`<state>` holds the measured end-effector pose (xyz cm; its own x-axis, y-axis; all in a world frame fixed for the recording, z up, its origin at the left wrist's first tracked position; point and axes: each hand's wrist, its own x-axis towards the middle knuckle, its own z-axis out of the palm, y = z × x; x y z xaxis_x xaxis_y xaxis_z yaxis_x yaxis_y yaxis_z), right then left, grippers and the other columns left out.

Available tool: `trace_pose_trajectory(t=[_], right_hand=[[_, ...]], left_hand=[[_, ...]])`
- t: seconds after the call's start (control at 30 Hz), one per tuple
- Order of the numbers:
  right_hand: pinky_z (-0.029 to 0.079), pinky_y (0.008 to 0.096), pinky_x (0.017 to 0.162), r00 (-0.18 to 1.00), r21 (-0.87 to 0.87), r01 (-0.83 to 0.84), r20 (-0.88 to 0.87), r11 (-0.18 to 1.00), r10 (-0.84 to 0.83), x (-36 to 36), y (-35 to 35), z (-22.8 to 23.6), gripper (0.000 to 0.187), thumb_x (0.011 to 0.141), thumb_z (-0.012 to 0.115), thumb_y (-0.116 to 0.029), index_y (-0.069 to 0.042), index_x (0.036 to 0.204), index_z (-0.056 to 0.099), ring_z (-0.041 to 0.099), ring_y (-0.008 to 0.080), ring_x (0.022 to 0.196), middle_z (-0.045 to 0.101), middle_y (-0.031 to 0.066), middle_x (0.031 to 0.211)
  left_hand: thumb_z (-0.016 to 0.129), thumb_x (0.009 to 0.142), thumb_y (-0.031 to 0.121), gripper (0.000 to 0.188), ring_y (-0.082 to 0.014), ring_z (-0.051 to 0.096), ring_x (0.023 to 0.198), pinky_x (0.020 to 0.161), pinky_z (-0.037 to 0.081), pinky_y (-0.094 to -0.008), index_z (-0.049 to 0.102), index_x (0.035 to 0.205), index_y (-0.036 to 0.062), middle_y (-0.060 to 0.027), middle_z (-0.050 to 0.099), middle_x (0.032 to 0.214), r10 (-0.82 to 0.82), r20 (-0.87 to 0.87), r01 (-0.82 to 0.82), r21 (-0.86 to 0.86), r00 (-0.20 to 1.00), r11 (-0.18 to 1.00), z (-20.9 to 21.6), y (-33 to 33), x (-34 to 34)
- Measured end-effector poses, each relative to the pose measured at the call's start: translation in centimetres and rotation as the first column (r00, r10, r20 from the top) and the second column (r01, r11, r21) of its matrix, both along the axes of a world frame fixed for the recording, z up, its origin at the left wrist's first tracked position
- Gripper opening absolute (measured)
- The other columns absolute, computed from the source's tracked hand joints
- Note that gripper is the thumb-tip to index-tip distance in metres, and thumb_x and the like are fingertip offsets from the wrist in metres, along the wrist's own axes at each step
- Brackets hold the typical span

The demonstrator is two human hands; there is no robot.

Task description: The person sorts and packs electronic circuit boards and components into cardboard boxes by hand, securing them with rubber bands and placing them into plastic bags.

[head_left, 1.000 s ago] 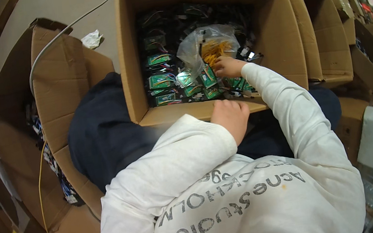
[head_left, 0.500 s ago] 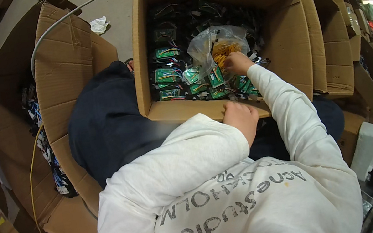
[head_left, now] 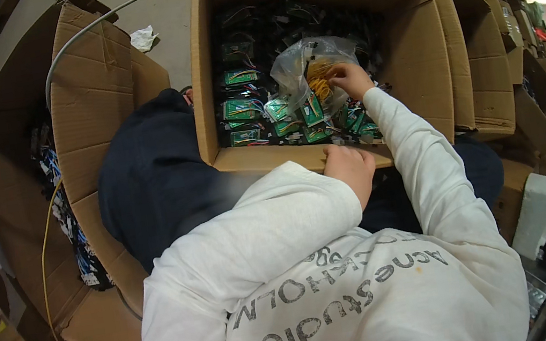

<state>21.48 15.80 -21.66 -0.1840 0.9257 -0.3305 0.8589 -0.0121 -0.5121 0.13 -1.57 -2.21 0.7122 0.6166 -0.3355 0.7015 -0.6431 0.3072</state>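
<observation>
My left hand is closed over the near edge of an open cardboard box in front of me. Inside the box, my right hand has its fingers pinched at a tangle of yellow wires; how many strands it grips is hidden. The wires lie in the mouth of a clear plastic bag. Under and around the bag are several green circuit boards with coloured leads, many dark parts between them. One green board leans at the bag's near side.
At the left, another open cardboard box holds cables. A grey cable arches above it, and a yellow cord hangs down its side. More cartons stand at the right, by a white block.
My right hand has drawn back slightly up and to the right from deeper in the yellow wires, which now show more. My left hand keeps its place on the box edge.
</observation>
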Motion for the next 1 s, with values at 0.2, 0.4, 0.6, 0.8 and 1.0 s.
trace_pose_trajectory(t=[0.2,0.4,0.6,0.8,1.0], right_hand=[[0.052,0.0312,0.054,0.918,-0.429,0.188,-0.242,0.883,-0.313,-2.7,-0.7,0.3,0.028,0.089,0.067,-0.01,-0.001,0.115,0.07,0.066,0.0152,0.067,0.073,0.0106,0.093],[0.054,0.0402,0.083,0.997,-0.34,-0.014,0.065,0.94,0.038,-3.9,-3.5,-3.2,0.073,0.08,0.081,-0.044,0.006,0.128,0.059,0.068,0.0352,0.1,0.068,0.0237,0.117],[0.05,0.0411,0.091,0.979,-0.355,-0.014,0.186,0.935,0.085,-5.9,-4.2,-3.9,0.074,0.075,0.084,-0.047,0.006,0.117,0.057,0.065,0.038,0.106,0.066,0.0253,0.115],[0.053,0.0392,0.073,0.998,-0.438,-0.042,-0.066,0.898,0.015,-4.7,-2.9,-3.4,0.055,0.072,0.081,-0.028,0.001,0.114,0.062,0.066,0.0282,0.084,0.069,0.0161,0.098],[0.041,0.0318,0.05,0.983,-0.798,-0.158,-0.073,0.581,0.167,-2.0,-0.6,0.7,0.027,0.072,0.076,-0.016,-0.009,0.096,0.067,0.053,0.0132,0.057,0.061,0.0024,0.072]], left_hand=[[0.053,0.095,0.023,0.04,-0.024,0.064,0.099,0.084,0.042,-0.04,0.055,0.132,0.008,-0.0066,0.066,0.105,0.018,-0.015,-0.018,-0.008,1.0,1.0,0.0,-0.1,-0.1],[0.052,0.095,0.024,0.039,-0.0247,0.064,0.101,0.083,0.042,-0.0406,0.056,0.13,0.0076,-0.0075,0.067,0.107,-0.006,-0.011,0.006,0.023,1.0,1.0,-0.4,-0.2,0.5],[0.051,0.095,0.024,0.038,-0.0259,0.064,0.101,0.084,0.043,-0.0405,0.055,0.129,0.0065,-0.009,0.067,0.107,0.015,-0.001,-0.015,-0.002,1.0,1.0,-0.8,-0.3,0.3],[0.052,0.095,0.024,0.039,-0.026,0.063,0.101,0.084,0.043,-0.0405,0.055,0.13,0.0069,-0.0093,0.067,0.107,0.008,0.003,-0.008,0.007,1.0,1.0,-0.8,-0.4,0.4],[0.052,0.095,0.023,0.038,-0.0266,0.063,0.102,0.085,0.043,-0.041,0.055,0.129,0.0071,-0.0095,0.066,0.108,0.022,-0.007,-0.022,-0.018,1.0,1.0,-0.8,-0.3,0.2]])
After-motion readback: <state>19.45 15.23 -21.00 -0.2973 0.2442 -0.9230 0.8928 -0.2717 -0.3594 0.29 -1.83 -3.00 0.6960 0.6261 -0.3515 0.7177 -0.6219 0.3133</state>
